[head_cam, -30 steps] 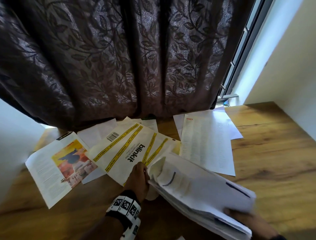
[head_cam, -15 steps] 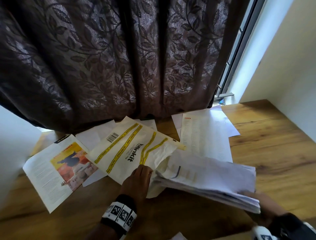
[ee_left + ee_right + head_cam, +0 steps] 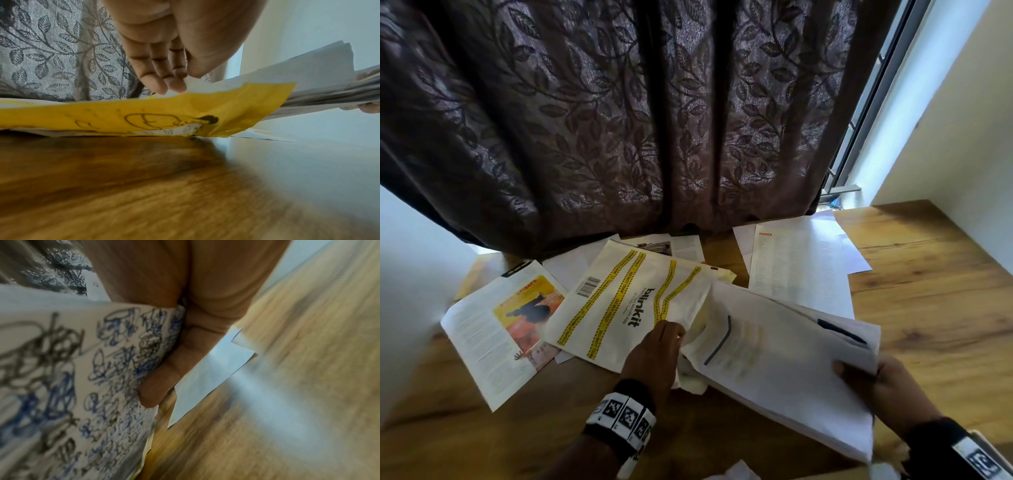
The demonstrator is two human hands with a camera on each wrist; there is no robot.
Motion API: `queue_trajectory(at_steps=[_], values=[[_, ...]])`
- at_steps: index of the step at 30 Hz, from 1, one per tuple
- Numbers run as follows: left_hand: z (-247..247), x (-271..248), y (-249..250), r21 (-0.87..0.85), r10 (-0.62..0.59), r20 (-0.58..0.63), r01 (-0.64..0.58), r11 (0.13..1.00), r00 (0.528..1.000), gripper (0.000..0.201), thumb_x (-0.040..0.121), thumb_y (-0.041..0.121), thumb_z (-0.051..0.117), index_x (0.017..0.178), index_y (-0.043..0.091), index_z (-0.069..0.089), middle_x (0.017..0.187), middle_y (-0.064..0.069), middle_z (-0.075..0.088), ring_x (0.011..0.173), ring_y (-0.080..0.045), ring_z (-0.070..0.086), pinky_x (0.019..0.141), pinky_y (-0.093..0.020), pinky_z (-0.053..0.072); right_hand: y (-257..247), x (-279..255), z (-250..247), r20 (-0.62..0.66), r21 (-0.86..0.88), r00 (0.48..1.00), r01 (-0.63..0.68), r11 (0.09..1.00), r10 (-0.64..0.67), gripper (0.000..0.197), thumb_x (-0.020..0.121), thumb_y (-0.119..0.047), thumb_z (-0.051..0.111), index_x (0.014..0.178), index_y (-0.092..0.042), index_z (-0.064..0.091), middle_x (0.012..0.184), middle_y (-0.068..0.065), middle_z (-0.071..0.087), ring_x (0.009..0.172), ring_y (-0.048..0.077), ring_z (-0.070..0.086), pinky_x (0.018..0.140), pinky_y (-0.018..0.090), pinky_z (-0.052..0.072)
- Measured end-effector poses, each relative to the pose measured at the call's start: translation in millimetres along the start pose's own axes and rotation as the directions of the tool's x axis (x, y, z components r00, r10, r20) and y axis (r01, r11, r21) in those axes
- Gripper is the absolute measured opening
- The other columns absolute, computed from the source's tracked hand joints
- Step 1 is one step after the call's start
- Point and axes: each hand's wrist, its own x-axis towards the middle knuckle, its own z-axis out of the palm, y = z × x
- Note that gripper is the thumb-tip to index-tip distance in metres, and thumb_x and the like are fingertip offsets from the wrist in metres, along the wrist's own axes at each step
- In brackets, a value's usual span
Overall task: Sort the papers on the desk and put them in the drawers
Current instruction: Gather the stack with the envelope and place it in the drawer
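A white envelope [image 3: 626,301] with yellow tape stripes and "blinkit" print lies among loose papers on the wooden desk [image 3: 935,291]. My left hand [image 3: 654,353] pinches its near right edge; the left wrist view shows thumb and fingertips [image 3: 174,81] closed on a white corner above the envelope's yellow underside [image 3: 144,113]. My right hand [image 3: 876,380] grips the near right corner of a stack of white sheets [image 3: 774,359] held just above the desk, its far end beside the left hand. The thumb [image 3: 164,378] lies on the stack's scribbled sheet [image 3: 61,369].
A magazine page [image 3: 493,329] with an orange picture lies at the left, and an index sheet [image 3: 798,267] on other white sheets at the back right. A dark leaf-patterned curtain [image 3: 619,120] hangs over the desk's back edge. A wall borders the right side.
The right hand has lowered and flattened the stack and come further into view. The left hand has stayed on the envelope's edge.
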Motion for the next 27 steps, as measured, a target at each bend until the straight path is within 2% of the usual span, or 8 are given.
queue_trajectory(at_steps=[4,7,10,13,15,18,21,27], values=[[1.6,-0.9,-0.2,0.023,0.066,0.082,-0.068,0.997,0.994,0.047,0.088,0.003,0.056,0.123,0.031,0.041,0.12,0.002,0.051,0.101,-0.02,0.061,0.074,-0.034,0.055,-14.5,-1.8,3.9,0.045,0.063,0.996,0.068,0.996,-0.071,0.015,0.09,-0.009,0.071,0.089,-0.02,0.081,0.089,-0.003,0.079,0.083,0.009,0.074,0.068,0.026,0.059],[6.6,-2.6,-1.9,0.065,0.1,0.115,-0.108,0.992,0.988,0.06,0.074,-0.006,0.066,0.122,0.026,0.052,0.115,0.002,0.051,0.096,-0.021,0.062,0.07,-0.031,0.058,-15.6,-0.7,16.3,0.049,0.146,0.998,0.019,0.989,-0.026,0.018,0.089,0.001,0.069,0.091,-0.013,0.08,0.091,0.005,0.079,0.089,0.022,0.074,0.078,0.039,0.061],[11.5,-3.4,-4.0,0.122,0.069,0.097,-0.081,0.989,0.993,0.064,0.068,0.002,0.079,0.126,0.02,0.057,0.111,0.001,0.048,0.09,-0.02,0.064,0.067,-0.03,0.06,-12.0,3.4,21.2,0.134,0.336,0.977,-0.203,0.92,0.166,0.018,0.086,0.002,0.07,0.104,-0.003,0.073,0.099,0.018,0.076,0.099,0.039,0.07,0.089,0.053,0.057],[8.4,1.0,5.6,0.174,0.008,0.122,-0.029,0.984,0.992,0.059,0.087,0.006,0.063,0.142,0.015,0.043,0.119,-0.002,0.042,0.1,-0.02,0.058,0.085,-0.032,0.056,-5.5,5.7,20.4,0.238,0.437,0.923,-0.379,0.816,0.301,0.038,0.081,0.001,0.072,0.118,0.0,0.065,0.108,0.022,0.074,0.102,0.043,0.069,0.095,0.057,0.053],[5.8,5.1,9.7,0.209,-0.011,0.127,-0.016,0.978,0.992,0.056,0.095,0.009,0.05,0.147,0.016,0.031,0.124,-0.004,0.037,0.105,-0.018,0.053,0.094,-0.029,0.05,-1.2,5.5,19.0,0.269,0.439,0.913,-0.401,0.804,0.308,0.045,0.078,0.0,0.075,0.121,0.0,0.063,0.11,0.024,0.073,0.104,0.044,0.069,0.098,0.06,0.051],[6.6,8.3,13.3,0.246,-0.027,0.126,-0.005,0.969,0.992,0.062,0.094,0.007,0.051,0.15,0.014,0.024,0.128,-0.005,0.033,0.109,-0.019,0.051,0.098,-0.027,0.047,0.8,5.7,19.0,0.328,0.421,0.904,-0.4,0.814,0.275,0.061,0.061,-0.008,0.089,0.117,0.001,0.066,0.11,0.027,0.072,0.104,0.047,0.068,0.097,0.061,0.051],[4.9,7.3,15.9,0.285,-0.004,0.141,-0.037,0.958,0.99,0.073,0.091,0.0,0.053,0.152,0.013,0.015,0.134,-0.006,0.03,0.118,-0.021,0.046,0.101,-0.028,0.044,-1.6,9.5,20.0,0.313,0.426,0.914,-0.378,0.822,0.258,0.046,0.073,0.003,0.078,0.117,0.004,0.065,0.108,0.027,0.072,0.102,0.046,0.068,0.099,0.062,0.049],[5.7,1.0,9.0,0.292,0.044,0.29,-0.132,0.947,0.956,0.095,0.08,0.002,0.07,0.154,0.013,0.012,0.135,-0.005,0.029,0.122,-0.021,0.041,0.105,-0.029,0.043,-5.6,25.1,18.7,0.332,0.406,0.898,-0.413,0.815,0.29,0.043,0.081,0.016,0.063,0.122,0.001,0.061,0.111,0.023,0.073,0.101,0.037,0.071,0.081,0.041,0.06]])
